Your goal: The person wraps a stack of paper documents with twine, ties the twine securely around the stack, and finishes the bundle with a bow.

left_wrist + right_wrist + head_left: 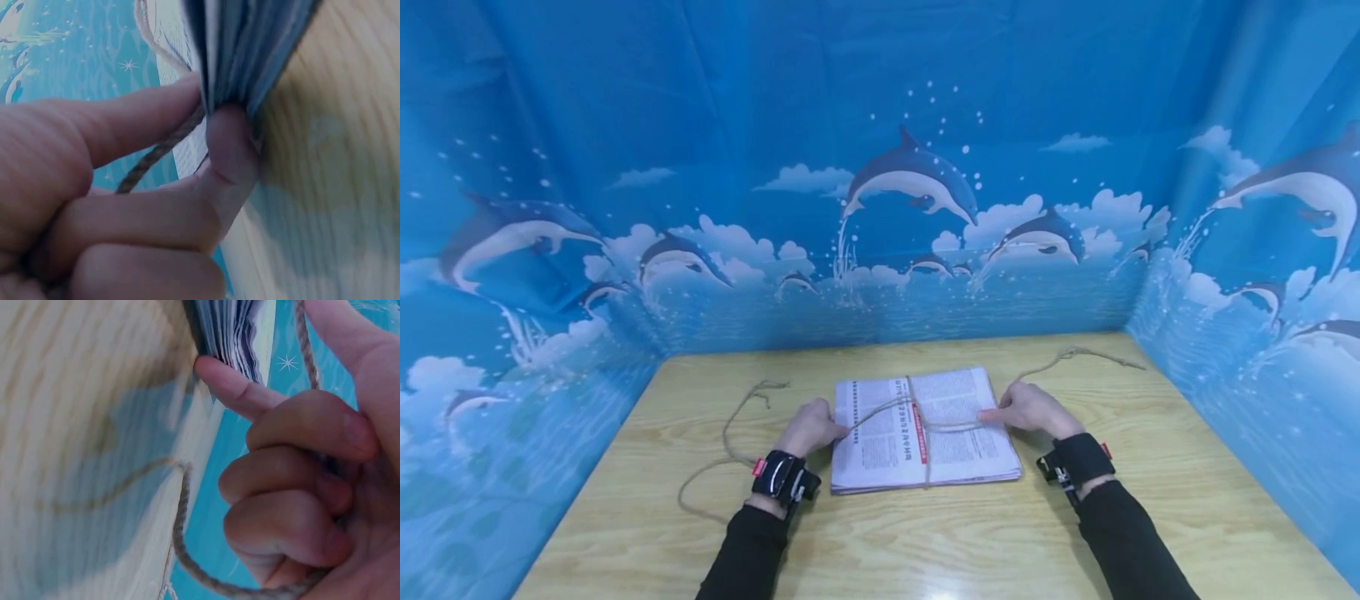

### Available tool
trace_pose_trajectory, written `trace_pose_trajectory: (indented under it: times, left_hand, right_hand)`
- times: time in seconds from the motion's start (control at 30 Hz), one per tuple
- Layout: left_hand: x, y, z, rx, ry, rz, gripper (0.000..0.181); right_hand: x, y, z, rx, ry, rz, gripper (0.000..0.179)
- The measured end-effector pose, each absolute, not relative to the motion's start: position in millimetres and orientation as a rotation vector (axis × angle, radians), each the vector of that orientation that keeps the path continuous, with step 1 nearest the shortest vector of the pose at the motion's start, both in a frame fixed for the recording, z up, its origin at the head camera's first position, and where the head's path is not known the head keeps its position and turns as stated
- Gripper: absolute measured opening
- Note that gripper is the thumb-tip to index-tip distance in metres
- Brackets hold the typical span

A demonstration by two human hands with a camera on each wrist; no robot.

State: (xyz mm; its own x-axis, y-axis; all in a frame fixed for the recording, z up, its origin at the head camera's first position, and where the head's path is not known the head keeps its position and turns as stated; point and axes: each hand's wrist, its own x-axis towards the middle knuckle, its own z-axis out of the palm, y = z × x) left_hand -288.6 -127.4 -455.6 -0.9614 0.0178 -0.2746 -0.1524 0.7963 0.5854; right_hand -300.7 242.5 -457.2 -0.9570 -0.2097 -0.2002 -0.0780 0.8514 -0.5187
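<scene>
A stack of folded newspapers (872,460) lies flat on the table, and a thin twine (928,457) crosses over its top both ways. At the stack's left edge, my left hand (811,427) pinches the corner of the layers; in the left wrist view the twine (153,164) runs between thumb and curled fingers. My right hand (1036,410) is at the right edge, thumb on top. In the right wrist view its fingers curl round the twine (212,584), while the index fingertip touches the paper layers (228,337) from below. The twine inside each fist is hidden.
Loose twine ends trail over the wooden table (925,550), one at the left and one at the back right. A blue dolphin-print curtain (775,83) closes off the back and both sides. Each wrist wears a black strap with a camera.
</scene>
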Motion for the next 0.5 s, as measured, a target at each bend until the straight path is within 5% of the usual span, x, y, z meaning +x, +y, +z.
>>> trace_pose_trajectory:
  times: [0.27,0.5]
  left_hand:
    - [-283.7,-123.9,-455.9,-0.078,2.742,0.911,0.025]
    - [-283.9,-122.3,-456.6,-0.105,2.775,0.935,0.025]
  right_hand:
    - [-299.3,238.2,-459.7,-0.276,2.84,-0.686,0.029]
    - [-300.6,233.1,-459.6,-0.265,2.877,-0.637,0.033]
